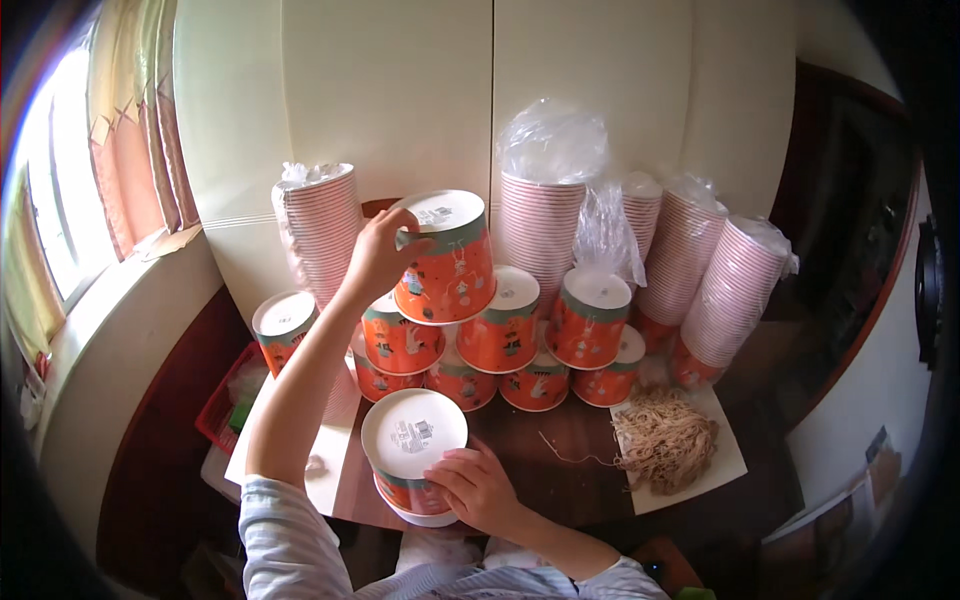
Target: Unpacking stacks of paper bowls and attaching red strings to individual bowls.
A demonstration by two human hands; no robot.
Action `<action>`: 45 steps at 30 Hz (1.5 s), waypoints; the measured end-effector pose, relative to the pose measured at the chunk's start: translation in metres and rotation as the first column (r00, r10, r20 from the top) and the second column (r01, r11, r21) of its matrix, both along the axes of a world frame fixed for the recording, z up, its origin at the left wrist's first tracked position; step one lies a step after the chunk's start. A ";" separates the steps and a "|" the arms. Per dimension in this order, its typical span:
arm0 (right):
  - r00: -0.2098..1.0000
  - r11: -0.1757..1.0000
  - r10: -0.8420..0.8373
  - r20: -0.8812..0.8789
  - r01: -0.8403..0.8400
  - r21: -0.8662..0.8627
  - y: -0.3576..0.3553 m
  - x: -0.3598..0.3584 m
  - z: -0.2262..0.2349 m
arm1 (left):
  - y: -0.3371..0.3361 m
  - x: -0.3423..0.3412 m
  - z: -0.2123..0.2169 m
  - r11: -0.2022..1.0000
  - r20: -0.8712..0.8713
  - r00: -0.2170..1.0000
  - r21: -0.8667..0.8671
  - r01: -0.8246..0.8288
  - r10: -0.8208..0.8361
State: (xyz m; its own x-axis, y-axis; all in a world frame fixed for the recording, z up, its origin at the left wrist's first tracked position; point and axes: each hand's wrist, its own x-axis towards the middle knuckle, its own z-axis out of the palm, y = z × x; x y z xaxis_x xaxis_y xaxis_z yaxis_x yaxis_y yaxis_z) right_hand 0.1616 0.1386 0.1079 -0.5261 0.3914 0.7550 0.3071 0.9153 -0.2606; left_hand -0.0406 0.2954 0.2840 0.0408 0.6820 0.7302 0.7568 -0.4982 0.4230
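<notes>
My left hand (384, 255) pinches an upside-down orange paper tub (455, 270) near its base edge, thumb and fingers at the green band. That tub is at the top of a stacked group of upside-down tubs, over the second row; whether it touches them I cannot tell. Close to me, another upside-down paper tub (413, 435) stands at the table's front edge, with a white rim showing below it. Curled fingers of my right hand (485, 490) rest on its right side and base edge. In the second row sit tubs such as this orange one (590, 325).
Behind rise tall nested stacks of tubs (540, 230), some with clear plastic bags (553, 140). A heap of tan string (668, 440) lies on white card at right. One tub (283, 318) stands at left, near a red basket (215, 405). The dark table (580, 460) meets a pale wall behind.
</notes>
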 end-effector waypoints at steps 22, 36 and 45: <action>0.515 0.942 -0.215 -0.830 -0.114 -0.315 0.130 0.114 0.152 | -0.129 -0.046 -0.054 0.981 0.345 0.924 -0.042 0.192 -0.166; 0.690 0.949 -0.312 -0.653 0.254 -0.185 0.229 0.139 0.160 | -0.188 -0.070 -0.108 0.989 0.482 0.875 -0.104 0.108 -0.045; 0.866 0.833 -0.489 -0.106 0.499 0.237 0.205 0.104 0.174 | -0.184 -0.063 -0.123 0.983 0.528 0.848 -0.122 0.140 -0.055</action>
